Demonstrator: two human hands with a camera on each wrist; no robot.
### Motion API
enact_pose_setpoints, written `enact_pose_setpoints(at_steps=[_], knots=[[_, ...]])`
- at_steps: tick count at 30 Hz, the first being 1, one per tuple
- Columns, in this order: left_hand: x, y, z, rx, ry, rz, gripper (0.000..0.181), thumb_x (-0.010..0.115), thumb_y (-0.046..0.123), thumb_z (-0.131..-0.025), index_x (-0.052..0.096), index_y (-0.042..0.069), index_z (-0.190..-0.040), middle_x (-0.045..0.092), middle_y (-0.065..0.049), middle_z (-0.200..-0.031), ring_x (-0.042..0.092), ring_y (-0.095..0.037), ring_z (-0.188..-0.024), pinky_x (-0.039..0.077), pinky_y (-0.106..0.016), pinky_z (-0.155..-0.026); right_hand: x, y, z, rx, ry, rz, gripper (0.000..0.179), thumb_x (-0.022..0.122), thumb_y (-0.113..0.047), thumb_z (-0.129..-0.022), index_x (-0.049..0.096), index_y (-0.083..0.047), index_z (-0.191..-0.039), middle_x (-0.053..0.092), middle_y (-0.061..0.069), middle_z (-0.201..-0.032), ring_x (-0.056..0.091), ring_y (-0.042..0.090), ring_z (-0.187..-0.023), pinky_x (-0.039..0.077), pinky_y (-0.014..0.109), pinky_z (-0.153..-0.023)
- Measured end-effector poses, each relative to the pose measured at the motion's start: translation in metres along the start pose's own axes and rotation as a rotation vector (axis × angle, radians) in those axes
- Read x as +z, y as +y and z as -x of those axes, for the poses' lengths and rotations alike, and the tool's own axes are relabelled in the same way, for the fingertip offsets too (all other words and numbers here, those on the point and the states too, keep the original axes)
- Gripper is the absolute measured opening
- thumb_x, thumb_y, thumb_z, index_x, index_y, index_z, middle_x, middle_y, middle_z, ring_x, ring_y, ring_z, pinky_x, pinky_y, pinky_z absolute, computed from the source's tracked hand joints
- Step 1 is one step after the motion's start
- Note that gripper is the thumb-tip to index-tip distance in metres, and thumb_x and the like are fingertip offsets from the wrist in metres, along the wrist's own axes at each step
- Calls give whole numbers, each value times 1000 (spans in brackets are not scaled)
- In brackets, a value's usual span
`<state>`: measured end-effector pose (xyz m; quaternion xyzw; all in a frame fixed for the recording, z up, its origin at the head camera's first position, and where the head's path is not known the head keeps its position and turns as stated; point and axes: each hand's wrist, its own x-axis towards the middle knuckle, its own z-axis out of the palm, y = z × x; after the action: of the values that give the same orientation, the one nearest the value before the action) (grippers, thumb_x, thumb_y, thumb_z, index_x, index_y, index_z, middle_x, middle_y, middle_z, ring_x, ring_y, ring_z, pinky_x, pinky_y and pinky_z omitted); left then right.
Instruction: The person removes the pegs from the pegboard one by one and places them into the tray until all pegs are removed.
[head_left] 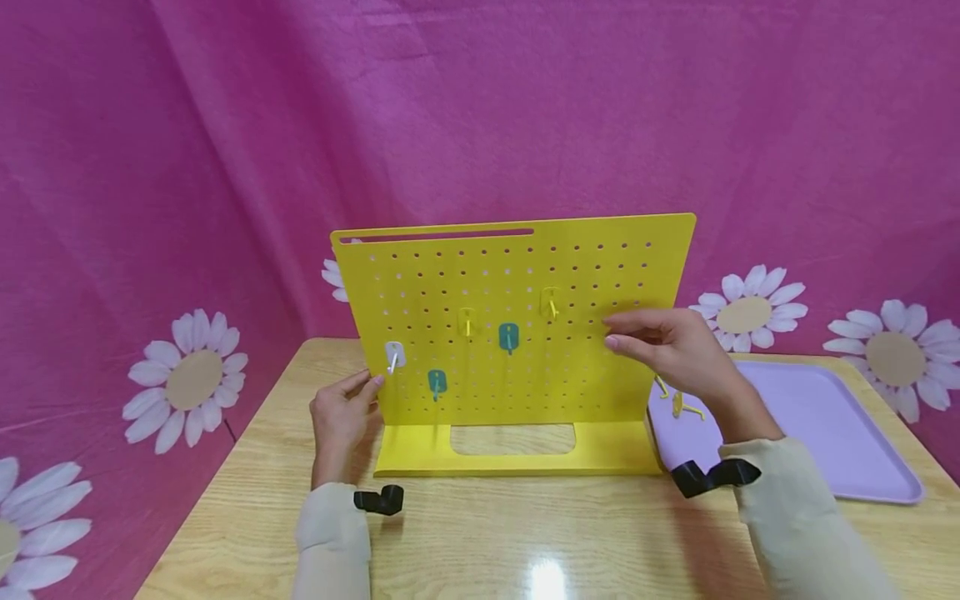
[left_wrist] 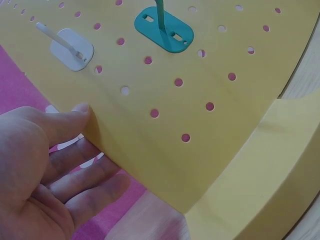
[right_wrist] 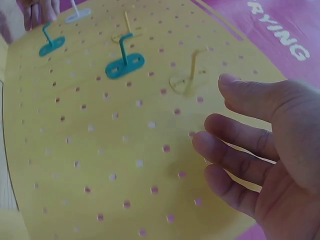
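Pegboard [head_left: 486,358] shows everywhere; tray [head_left: 832,425], only in head view.

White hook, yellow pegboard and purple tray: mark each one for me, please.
White hook [left_wrist: 74,44]: left wrist view, on its flat base plate.
Yellow pegboard [head_left: 485,360]: head view, on a bare part of its upright panel.
Purple tray [head_left: 817,425]: head view, on its bare floor.

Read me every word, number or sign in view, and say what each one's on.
"RYING": pale letters on the pink cloth, in the right wrist view; it may be part of a longer word.
No other text that I can read; I see none on the yellow pegboard, its hooks or the purple tray.
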<state>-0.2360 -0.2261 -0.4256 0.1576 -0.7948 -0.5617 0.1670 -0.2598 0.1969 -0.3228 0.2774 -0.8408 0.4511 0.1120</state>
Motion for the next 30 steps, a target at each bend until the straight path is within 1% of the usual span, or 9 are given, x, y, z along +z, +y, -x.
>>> enact_pose_setpoints(at_steps=[6, 10, 14, 17, 22, 24, 30], knots=[[0, 0, 0, -28, 3, -6, 37, 71, 23, -95, 69, 6, -127, 67, -16, -123, 68, -30, -104, 59, -40, -85, 16, -13, -17, 17, -10, -67, 25, 75, -11, -92, 74, 1, -114, 73, 14, -107, 71, 13, -89, 58, 22, -77], [-1, -1, 0, -19, 7, -4, 36, 72, 22, -95, 69, 5, -127, 68, -16, -122, 68, -30, -102, 60, -39, -83, 25, -18, -26, 17, -12, -72, 27, 75, -13, -92, 74, -1, -115, 74, 11, -104, 71, 14, -87, 58, 23, -76], [-1, -1, -1, -8, 1, -10, 35, 71, 23, -95, 70, 7, -127, 68, -14, -123, 69, -29, -100, 60, -37, -81, 33, -18, -32, -4, 8, -83, 26, 75, -11, -91, 74, 1, -114, 74, 11, -99, 72, 16, -82, 59, 23, -73], [-1, -1, 0, -1, -7, -18, 35, 70, 23, -96, 70, 7, -128, 67, -14, -125, 69, -29, -100, 60, -38, -82, 38, -18, -35, -16, 25, -90, 24, 75, -9, -91, 74, 2, -112, 75, 11, -94, 71, 16, -78, 59, 23, -70], [-1, -1, 0, -2, -15, -21, 37, 69, 24, -97, 68, 7, -130, 66, -15, -127, 69, -30, -101, 59, -40, -84, 44, -18, -37, -14, 46, -84, 19, 74, -7, -92, 75, 3, -109, 74, 10, -90, 70, 18, -74, 55, 21, -63], [-1, -1, -1, -7, -13, -21, 37, 69, 24, -97, 68, 7, -129, 66, -15, -126, 68, -30, -102, 59, -39, -84, 46, -18, -37, -15, 52, -85, 18, 73, -7, -92, 75, 3, -107, 74, 11, -88, 69, 18, -73, 53, 21, -60], [-1, -1, -1, -16, -1, -18, 36, 71, 23, -96, 69, 6, -127, 67, -15, -124, 69, -29, -101, 60, -38, -82, 47, -21, -38, -26, 54, -82, 16, 74, -7, -92, 76, 3, -104, 73, 15, -84, 69, 21, -72, 52, 22, -57]])
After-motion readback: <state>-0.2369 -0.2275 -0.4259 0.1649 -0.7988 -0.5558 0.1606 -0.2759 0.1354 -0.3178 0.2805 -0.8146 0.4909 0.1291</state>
